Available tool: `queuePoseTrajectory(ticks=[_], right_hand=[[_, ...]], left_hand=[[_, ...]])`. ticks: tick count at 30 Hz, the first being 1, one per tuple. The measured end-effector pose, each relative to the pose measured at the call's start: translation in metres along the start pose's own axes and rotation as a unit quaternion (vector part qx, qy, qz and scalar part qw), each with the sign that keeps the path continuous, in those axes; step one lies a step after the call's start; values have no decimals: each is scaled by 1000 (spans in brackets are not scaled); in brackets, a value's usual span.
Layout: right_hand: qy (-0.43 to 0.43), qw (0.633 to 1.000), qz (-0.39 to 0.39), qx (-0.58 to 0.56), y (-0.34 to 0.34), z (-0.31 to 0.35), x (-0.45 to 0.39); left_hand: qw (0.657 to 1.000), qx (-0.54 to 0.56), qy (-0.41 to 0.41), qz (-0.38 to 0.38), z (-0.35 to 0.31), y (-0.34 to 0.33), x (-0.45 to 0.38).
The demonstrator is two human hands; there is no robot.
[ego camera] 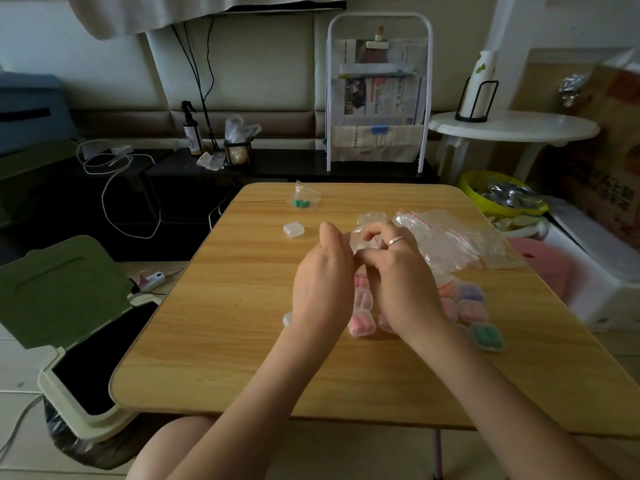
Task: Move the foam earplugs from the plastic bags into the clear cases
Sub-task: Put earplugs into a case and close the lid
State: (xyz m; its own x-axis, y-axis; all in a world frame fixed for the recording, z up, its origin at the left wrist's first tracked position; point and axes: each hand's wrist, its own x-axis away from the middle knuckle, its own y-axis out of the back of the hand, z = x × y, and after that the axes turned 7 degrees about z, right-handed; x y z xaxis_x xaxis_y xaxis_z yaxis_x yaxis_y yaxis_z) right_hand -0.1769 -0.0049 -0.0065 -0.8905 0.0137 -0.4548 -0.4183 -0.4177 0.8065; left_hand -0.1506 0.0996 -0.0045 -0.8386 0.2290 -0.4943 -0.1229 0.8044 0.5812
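Over the middle of the wooden table [242, 341], my left hand [322, 285] and my right hand [401, 278] both pinch one small clear plastic bag [363, 233]; what it holds is hidden. A bag with green earplugs [303, 200] lies at the far edge. One shut empty clear case [293, 229] sits left of my hands. Several filled cases lie under and right of my hands: pink [362, 325], purple [471, 293], green [486, 336]. A heap of empty bags [450, 237] lies at the right.
An open green-lidded bin [69, 306] stands left of the table. A yellow-lined waste basket [502, 199] and a pink stool [543, 268] are at the right. A white magazine rack [379, 98] and a dark low shelf stand behind.
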Motion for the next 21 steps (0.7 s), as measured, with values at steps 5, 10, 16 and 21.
queuePoseTrajectory(ticks=[5,10,16,21], right_hand=[[-26,993,75,-85,-13,-11,-8],[-40,974,60,-214,-5,-14,-9],[-31,952,49,-302,8,-11,-9],[-15,944,64,-323,11,-8,-8]], left_hand=[[978,-87,-186,-43,-1,-8,6],[994,29,-92,-44,-5,1,6],[939,301,165,7,18,27,-17],[887,416,188,74,19,34,-16]])
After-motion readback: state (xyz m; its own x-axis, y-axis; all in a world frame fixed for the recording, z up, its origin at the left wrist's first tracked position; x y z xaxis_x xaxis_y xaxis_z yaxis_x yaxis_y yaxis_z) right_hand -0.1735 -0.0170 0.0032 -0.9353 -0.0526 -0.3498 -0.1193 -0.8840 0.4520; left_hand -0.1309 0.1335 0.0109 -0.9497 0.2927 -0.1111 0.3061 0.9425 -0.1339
